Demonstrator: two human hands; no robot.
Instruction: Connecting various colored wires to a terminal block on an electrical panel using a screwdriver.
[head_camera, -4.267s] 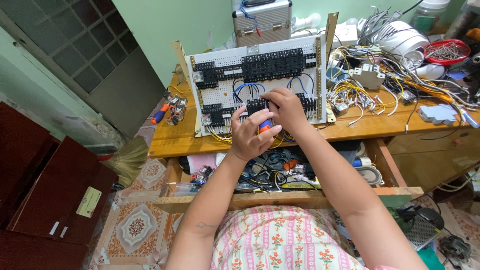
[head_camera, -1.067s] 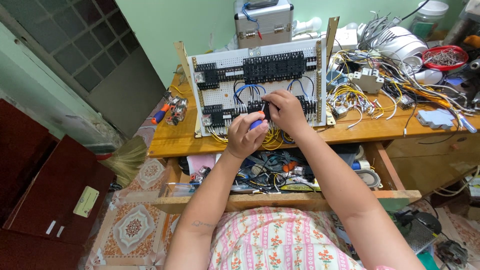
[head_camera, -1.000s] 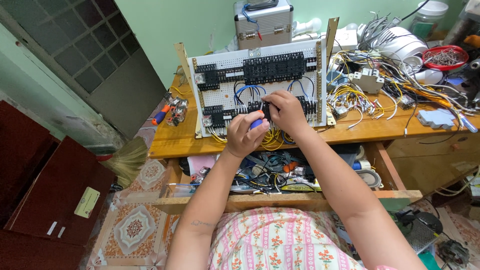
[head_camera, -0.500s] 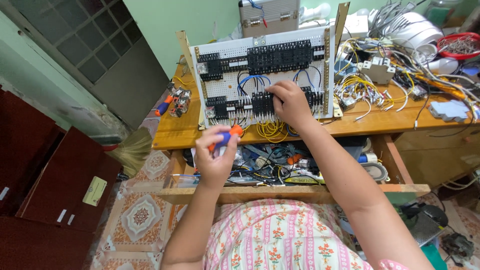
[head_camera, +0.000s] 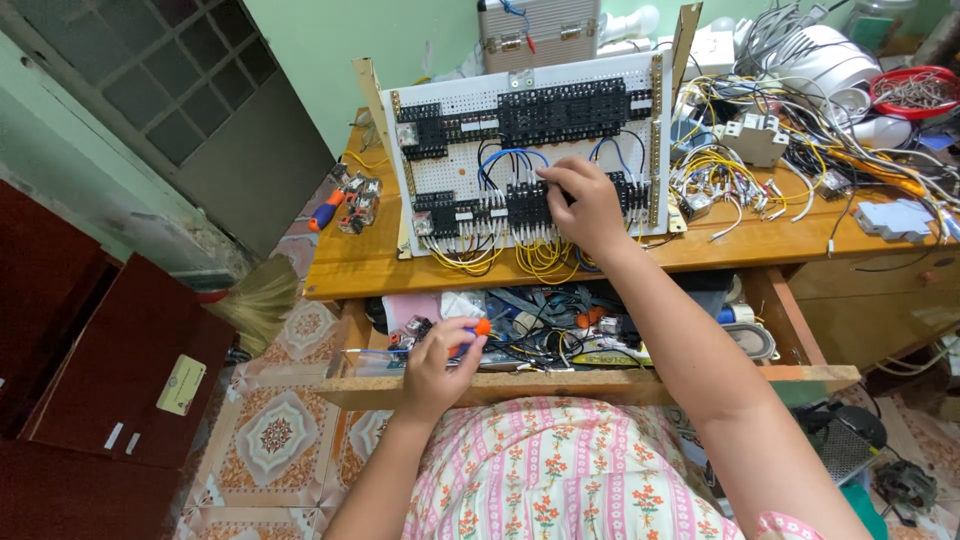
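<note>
Orange-handled screwdriver (head_camera: 455, 338) pinched in my left hand (head_camera: 438, 362) above the open drawer (head_camera: 560, 383), my right hand (head_camera: 590, 205) fingertips pressed on black terminal blocks (head_camera: 530, 205), gripping nothing I could see.

The left hand (head_camera: 437, 362) has been drawn back from the white wiring panel (head_camera: 470, 175), where it was held beside the right hand (head_camera: 590, 205) a second ago. It is now lowered over the open drawer (head_camera: 560, 385), with the orange-handled screwdriver (head_camera: 462, 337) carried along in its grip.
</note>
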